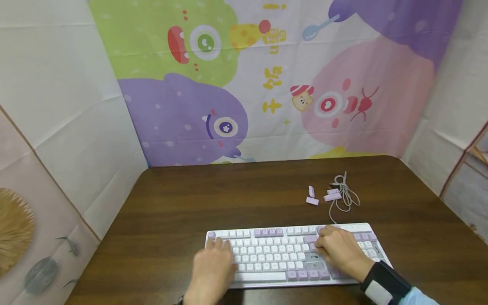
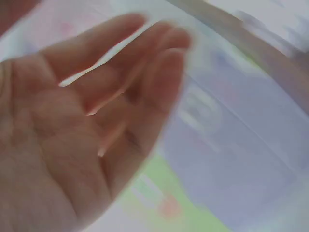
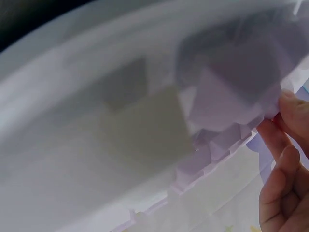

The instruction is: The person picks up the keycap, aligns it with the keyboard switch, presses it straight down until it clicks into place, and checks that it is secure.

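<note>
Plainly, both hands [image 1: 213, 264] [image 1: 339, 250] rest on the unlabelled keyboard [image 1: 267, 250].

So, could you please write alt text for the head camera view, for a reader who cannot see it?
Two hands rest on a white and lilac keyboard on a dark wooden table: the left hand on the left keys, the right hand on the right side. Behind the keyboard lie loose keycaps and a coiled cable, before a cartoon monster backdrop.
</note>
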`<state>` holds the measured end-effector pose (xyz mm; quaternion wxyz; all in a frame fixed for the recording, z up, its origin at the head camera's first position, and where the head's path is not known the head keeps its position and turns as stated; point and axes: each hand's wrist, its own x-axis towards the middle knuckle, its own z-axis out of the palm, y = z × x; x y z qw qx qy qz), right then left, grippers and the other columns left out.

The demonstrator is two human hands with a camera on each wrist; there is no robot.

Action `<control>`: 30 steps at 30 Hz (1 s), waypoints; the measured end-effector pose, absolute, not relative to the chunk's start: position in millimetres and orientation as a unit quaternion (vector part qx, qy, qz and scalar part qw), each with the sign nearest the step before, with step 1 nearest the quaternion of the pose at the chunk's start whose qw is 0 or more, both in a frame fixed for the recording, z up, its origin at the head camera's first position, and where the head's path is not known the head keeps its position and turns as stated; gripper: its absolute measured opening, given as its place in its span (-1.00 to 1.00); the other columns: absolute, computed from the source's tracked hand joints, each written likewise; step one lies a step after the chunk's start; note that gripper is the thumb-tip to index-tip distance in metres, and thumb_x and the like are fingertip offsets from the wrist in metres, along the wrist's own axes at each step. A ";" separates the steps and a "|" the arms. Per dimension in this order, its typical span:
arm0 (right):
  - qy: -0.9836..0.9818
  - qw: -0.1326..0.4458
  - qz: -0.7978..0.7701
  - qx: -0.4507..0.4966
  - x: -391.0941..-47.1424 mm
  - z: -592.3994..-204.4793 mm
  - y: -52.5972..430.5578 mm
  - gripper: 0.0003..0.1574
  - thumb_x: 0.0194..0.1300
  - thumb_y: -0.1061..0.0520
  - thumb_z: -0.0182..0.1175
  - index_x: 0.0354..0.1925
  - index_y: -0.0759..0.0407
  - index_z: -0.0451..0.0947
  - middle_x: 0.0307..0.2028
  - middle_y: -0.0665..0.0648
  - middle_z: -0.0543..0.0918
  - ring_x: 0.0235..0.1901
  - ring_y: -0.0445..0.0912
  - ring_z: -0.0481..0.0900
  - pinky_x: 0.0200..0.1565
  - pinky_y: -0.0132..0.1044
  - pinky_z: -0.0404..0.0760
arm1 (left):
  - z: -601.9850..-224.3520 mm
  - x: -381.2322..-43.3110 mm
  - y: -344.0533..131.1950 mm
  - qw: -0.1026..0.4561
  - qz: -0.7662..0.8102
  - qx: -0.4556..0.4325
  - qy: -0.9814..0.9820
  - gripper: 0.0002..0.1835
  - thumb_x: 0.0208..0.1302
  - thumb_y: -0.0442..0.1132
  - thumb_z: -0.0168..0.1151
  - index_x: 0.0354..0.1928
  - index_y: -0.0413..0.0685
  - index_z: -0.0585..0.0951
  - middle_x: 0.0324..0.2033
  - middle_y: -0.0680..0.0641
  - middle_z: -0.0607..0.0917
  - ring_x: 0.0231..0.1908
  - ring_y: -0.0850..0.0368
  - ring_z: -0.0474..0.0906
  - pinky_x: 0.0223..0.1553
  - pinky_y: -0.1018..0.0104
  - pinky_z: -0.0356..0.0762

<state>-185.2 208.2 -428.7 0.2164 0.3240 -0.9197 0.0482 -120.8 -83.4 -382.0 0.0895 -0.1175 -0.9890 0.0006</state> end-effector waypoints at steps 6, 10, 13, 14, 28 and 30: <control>-0.916 0.239 0.033 0.322 -189.1 -430.9 207.4 -0.80 -0.34 0.19 0.46 -0.74 -0.04 0.60 -0.69 -0.12 0.39 -0.60 -0.19 0.41 -0.56 -0.34 0.40 | -381.0 -148.2 18.2 0.116 0.067 -0.321 -0.937 -0.77 0.06 -0.04 0.26 -0.25 0.05 0.63 -0.33 0.10 0.60 -0.35 0.24 0.49 -0.57 0.41 0.40; -0.917 0.237 0.033 0.320 -188.5 -433.9 203.2 -0.77 -0.35 0.20 0.43 -0.79 -0.03 0.55 -0.70 -0.12 0.38 -0.60 -0.19 0.40 -0.58 -0.35 0.37 | -398.8 -158.1 46.8 0.131 0.116 -0.345 -0.922 -0.82 0.07 -0.03 0.23 -0.30 0.12 0.65 -0.41 0.16 0.56 -0.40 0.30 0.45 -0.57 0.44 0.36; -0.923 0.227 0.034 0.310 -186.2 -432.4 203.7 -0.78 -0.32 0.16 0.45 -0.78 -0.05 0.56 -0.70 -0.12 0.37 -0.60 -0.18 0.40 -0.59 -0.35 0.37 | -409.7 -159.4 49.6 0.144 0.119 -0.348 -0.919 -0.81 0.10 -0.03 0.19 -0.27 0.13 0.65 -0.40 0.15 0.55 -0.37 0.30 0.45 -0.58 0.44 0.34; -0.923 0.226 0.034 0.309 -185.8 -431.3 204.9 -0.78 -0.31 0.15 0.46 -0.77 -0.06 0.58 -0.70 -0.12 0.36 -0.61 -0.18 0.41 -0.59 -0.34 0.36 | -412.4 -159.7 49.4 0.155 0.116 -0.349 -0.917 -0.80 0.09 -0.02 0.20 -0.26 0.13 0.65 -0.40 0.15 0.54 -0.37 0.30 0.44 -0.58 0.44 0.33; -0.931 0.219 0.040 0.288 -186.5 -427.6 206.4 -0.74 -0.36 0.13 0.46 -0.82 -0.11 0.54 -0.78 -0.14 0.40 -0.68 -0.18 0.40 -0.64 -0.32 0.32 | -422.6 -157.4 55.0 0.314 0.123 -0.358 -0.871 -0.90 0.05 -0.02 0.18 -0.50 0.23 0.63 -0.54 0.16 0.47 -0.47 0.30 0.34 -0.66 0.47 0.09; -0.933 0.217 0.034 0.286 -186.3 -427.4 205.7 -0.74 -0.37 0.14 0.46 -0.83 -0.11 0.53 -0.78 -0.14 0.40 -0.68 -0.19 0.40 -0.64 -0.32 0.33 | -424.1 -157.7 56.4 0.316 0.124 -0.357 -0.871 -0.90 0.02 -0.02 0.18 -0.53 0.22 0.62 -0.54 0.15 0.48 -0.47 0.29 0.35 -0.65 0.46 0.10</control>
